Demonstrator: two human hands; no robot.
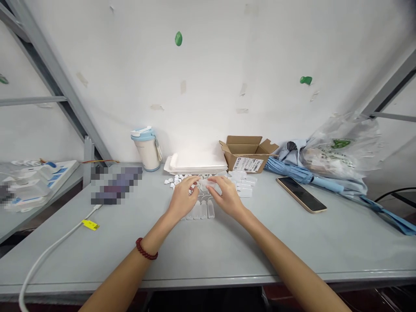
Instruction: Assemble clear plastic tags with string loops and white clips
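My left hand [184, 197] and my right hand [228, 197] are close together over the middle of the table, fingers curled and pointing at each other. A small translucent plastic piece [207, 183] is between the fingertips, in the right hand's pinch. The left thumb and forefinger are bent towards each other; what they hold, if anything, is too small to make out. Below the hands several frosted plastic sleeves [203, 210] lie in a row, with thin pale cords at their upper ends. Small white pieces [177, 180] are heaped beyond my left hand. More translucent sleeves [245, 186] lie beyond my right hand.
Along the wall stand a cup with a blue lid [147, 149], a stack of white packets [198, 162] and an open cardboard box [248, 158]. To the right lie a phone [301, 194], a blue umbrella [292, 172] and a plastic bag [341, 147]. A white cable [55, 245] crosses the left side.
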